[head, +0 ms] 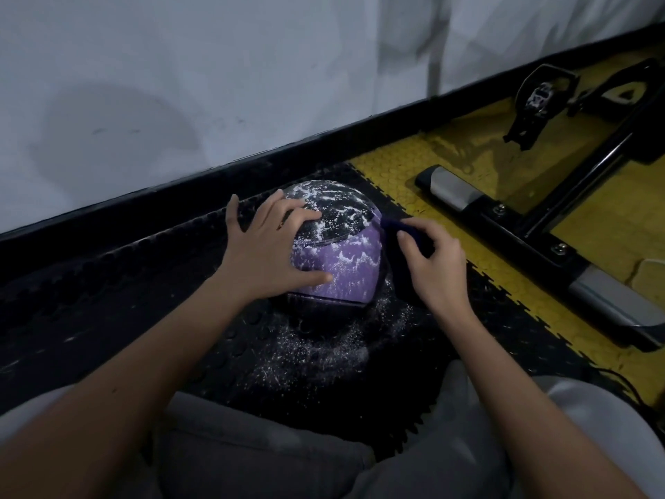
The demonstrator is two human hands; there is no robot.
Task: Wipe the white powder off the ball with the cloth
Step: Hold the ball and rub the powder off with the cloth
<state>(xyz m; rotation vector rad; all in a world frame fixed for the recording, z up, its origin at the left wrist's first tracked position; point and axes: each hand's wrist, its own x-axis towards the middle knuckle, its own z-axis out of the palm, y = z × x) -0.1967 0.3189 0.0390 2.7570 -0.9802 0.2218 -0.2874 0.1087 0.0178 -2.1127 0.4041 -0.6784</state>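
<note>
Ball [340, 246], purple and black, rests on the black floor mat [108, 300], streaked with white powder [334, 207]. Left hand [266, 253] lies spread open on its side. Right hand [437, 268] pinches a dark cloth [399, 228] against the ball's right edge.

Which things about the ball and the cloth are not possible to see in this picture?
Head view only:
- Left side of the ball: covered by the left hand.
- Its far side and underside: turned away, so any powder there is unseen.
- The cloth: dark against the black mat, partly under the right hand; its outline is unclear.
</note>
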